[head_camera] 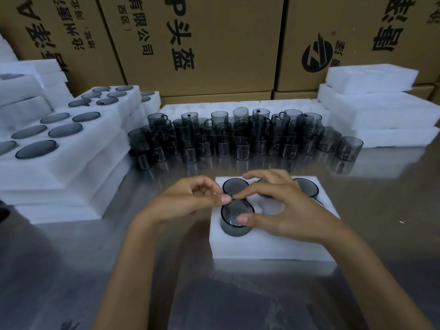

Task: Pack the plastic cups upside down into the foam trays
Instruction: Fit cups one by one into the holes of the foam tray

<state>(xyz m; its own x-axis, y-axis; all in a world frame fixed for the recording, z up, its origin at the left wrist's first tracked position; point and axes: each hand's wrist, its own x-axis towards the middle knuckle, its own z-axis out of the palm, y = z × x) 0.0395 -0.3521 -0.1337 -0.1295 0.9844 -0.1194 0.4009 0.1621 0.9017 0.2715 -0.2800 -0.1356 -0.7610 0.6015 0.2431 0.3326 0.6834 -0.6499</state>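
In foam tray (273, 248), cup (235, 219) pinched between both hands' fingertips.

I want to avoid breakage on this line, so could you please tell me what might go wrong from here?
1. The cup stands proud of its hole in the foam tray, gripped only by the right hand and left hand fingertips; pressed unevenly, it could jam or tear the foam.
2. The loose cups stand stacked close behind the tray; a careless reach could topple them.
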